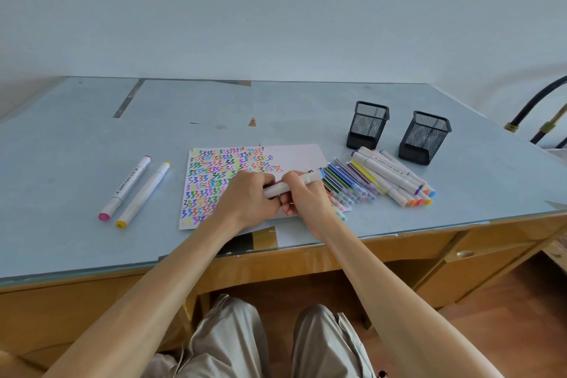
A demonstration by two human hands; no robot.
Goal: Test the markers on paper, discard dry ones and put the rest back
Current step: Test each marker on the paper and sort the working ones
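From the head camera, the task looks well under way but far from finished; the white sheet of paper (294, 156) lying flat on the pale blue glass-topped wooden desk (92, 144) is covered over most of its left and middle part with rows of small zigzag strokes in many colours, which suggests a good number of markers have been tried already; its right part is bare; both square black wire-mesh pen holders (368, 124) (425, 136) standing beyond the paper's right corner appear to hold nothing, so by my reading nothing has gone back yet; the mixed pile of thin coloured felt pens and thick white twin-tip markers (377, 181) lies fanned out just right of the paper, in front of the holders, some pens overlapping the paper's edge; whether these are tested or waiting, I cannot tell; two thick white markers, one with pink caps (125, 187) and one with yellow caps (144, 193), lie side by side well apart to the left of the paper, perhaps set aside as dry, though that is only a guess; the marker in hand, a thick white barrel with a blue cap at its right end (294, 184), is held level over the paper's lower middle; the left hand (248, 196) is curled round its left end, and the right hand (302, 193) wraps fingers and thumb round its middle; I judge a cap is being pulled off or pressed on, which of the two I cannot say; the tip is hidden
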